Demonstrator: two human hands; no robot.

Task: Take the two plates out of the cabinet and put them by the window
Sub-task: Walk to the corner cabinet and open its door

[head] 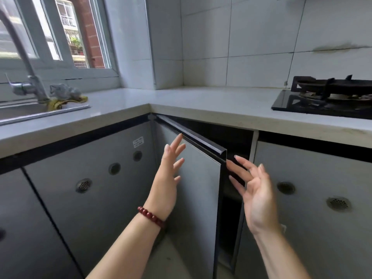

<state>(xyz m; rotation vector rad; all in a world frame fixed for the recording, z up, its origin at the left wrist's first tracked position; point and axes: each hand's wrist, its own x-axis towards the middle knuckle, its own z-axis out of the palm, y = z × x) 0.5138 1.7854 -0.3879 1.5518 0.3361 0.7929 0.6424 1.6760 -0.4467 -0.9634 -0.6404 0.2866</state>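
A grey cabinet door (199, 190) with a dark frame stands partly swung out below the corner of the counter. Behind it the cabinet inside (231, 214) is dark, and no plates show. My left hand (168, 182), with a red bead bracelet on the wrist, is open with fingers spread in front of the door's face. My right hand (253, 190) is open too, its fingertips at the door's free edge beside the gap. The window (60, 35) is at the upper left above the counter.
A pale L-shaped countertop (181, 99) runs around the corner. A sink (24, 111) with a tap (30, 85) and crumpled cloths (64, 95) lies left under the window. A black gas hob (326, 99) sits at the right. Closed grey doors with round vents flank the open one.
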